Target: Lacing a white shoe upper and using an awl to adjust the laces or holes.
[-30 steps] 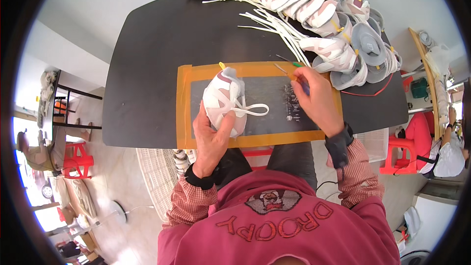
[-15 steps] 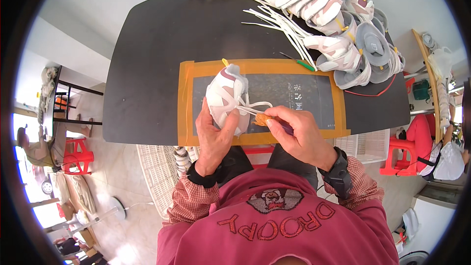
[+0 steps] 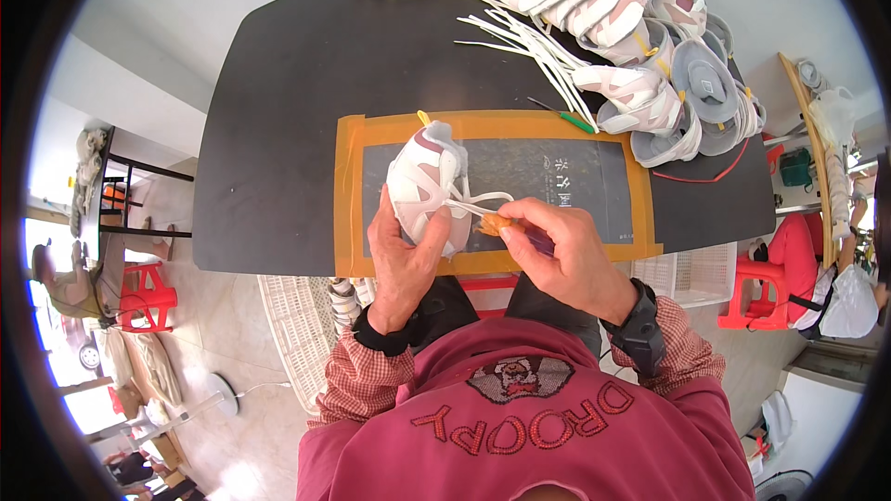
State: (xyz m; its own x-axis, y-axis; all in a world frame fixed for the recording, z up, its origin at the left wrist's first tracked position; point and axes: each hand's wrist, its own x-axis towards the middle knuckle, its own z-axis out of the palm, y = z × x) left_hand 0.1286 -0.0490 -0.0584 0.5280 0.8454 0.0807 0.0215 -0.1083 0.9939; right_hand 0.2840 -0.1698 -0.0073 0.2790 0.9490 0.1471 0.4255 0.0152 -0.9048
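A white and dusty-pink shoe upper [image 3: 419, 187] with a grey collar and a yellow pull tab lies on the dark taped mat [image 3: 585, 232]. My left hand [image 3: 404, 250] is closed on its lower part, thumb pressed on top near the laces. White shoelace [image 3: 487, 197] loops out of the upper toward my right hand [image 3: 566, 255]. Pinched between the fingers of that hand is a small tool with an orange-brown wrapped end [image 3: 497, 224] and a purple part. The tool's tip is too small to make out, where it meets the lace ends.
Stacked shoe uppers [image 3: 580, 9] line the far and right table edges. Loose white laces [image 3: 534, 51] lie in front of them. A green-handled pointed tool [image 3: 577, 122] rests above the mat. White plastic crates [image 3: 292, 325] stand below the table. People sit at both sides.
Both hands hold nearly the same pose. The view has shifted very slightly, and the right hand with its tool has barely moved at the laces.
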